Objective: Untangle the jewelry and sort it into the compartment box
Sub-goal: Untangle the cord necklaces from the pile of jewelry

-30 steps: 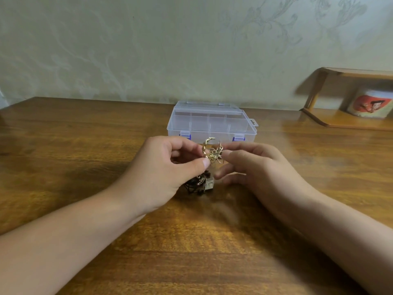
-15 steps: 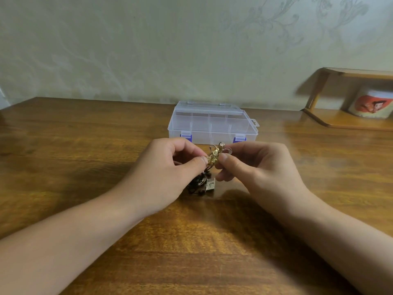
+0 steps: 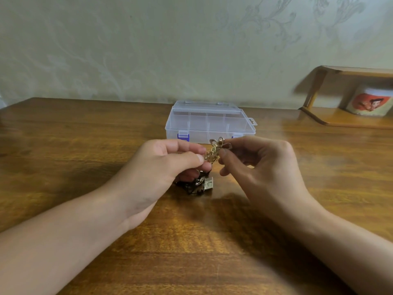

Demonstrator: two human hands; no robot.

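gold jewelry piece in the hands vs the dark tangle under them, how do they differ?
Colour: the gold piece is bright metal; the dark tangle is mostly black cord with a small square metal tag.
Support: the gold piece is held up, pinched between the left hand and the right hand; the tangle lies on the table.
View: the gold piece shows nearly whole; the tangle is partly hidden by the left hand.
Neither is in the compartment box, whose lid is closed.
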